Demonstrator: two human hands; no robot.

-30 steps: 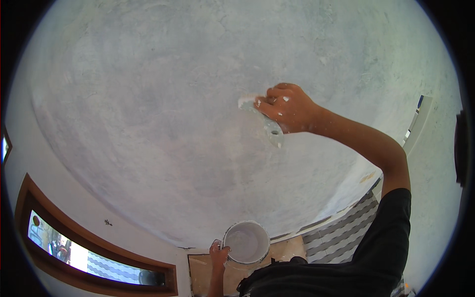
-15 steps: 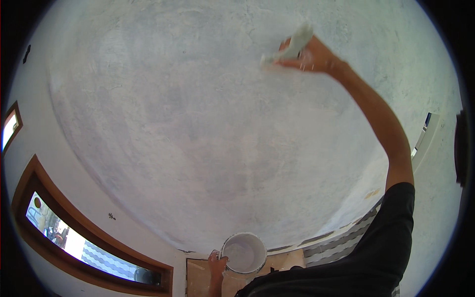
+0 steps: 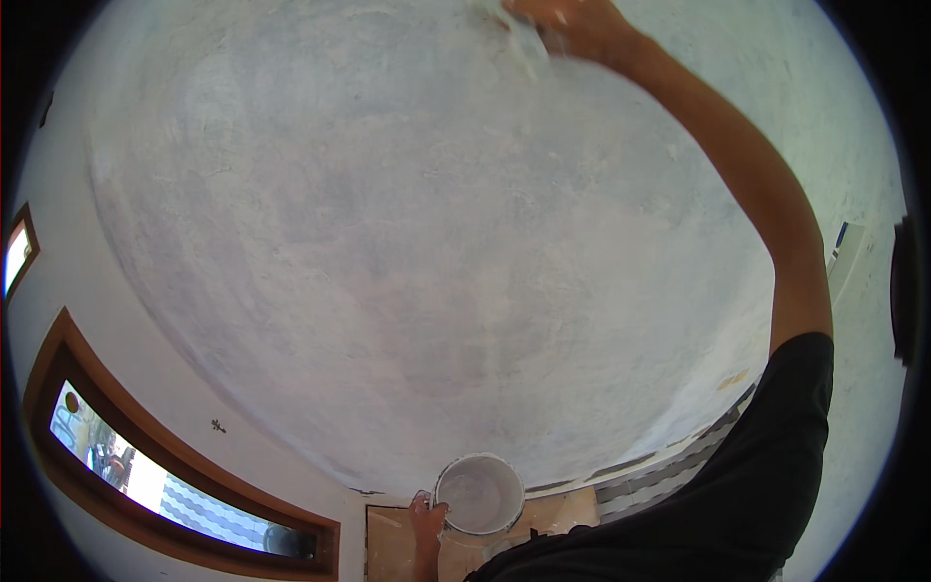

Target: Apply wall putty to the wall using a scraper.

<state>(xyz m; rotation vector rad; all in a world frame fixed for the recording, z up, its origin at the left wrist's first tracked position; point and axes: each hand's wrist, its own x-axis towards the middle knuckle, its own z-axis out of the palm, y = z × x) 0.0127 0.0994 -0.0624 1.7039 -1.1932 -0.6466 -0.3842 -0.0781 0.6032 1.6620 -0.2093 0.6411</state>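
Observation:
A large wall (image 3: 417, 252) fills most of the view, coated in patchy white and grey with faint streaks. High up on it, my right hand (image 3: 572, 27) grips a flat whitish spreader (image 3: 526, 48), smeared by motion, against or very close to the surface. The right arm is stretched far up. Low down, my left hand (image 3: 428, 516) is closed around the left rim of a round white bucket (image 3: 516, 490). Pale whitish material (image 3: 472, 497) shows inside the bucket. White smears mark the fingers of both hands.
To the lower left, a brown wooden frame (image 3: 184, 495) surrounds a glass pane; a smaller framed opening (image 3: 21, 250) sits above it. Grey patterned tiles (image 3: 650, 485) run along the wall's foot at right. Beneath the bucket lies a tan surface (image 3: 388, 543).
My right hand and the spreader have moved up and slightly left along the wall, with the arm reaching higher. The left hand and bucket have stayed almost in place.

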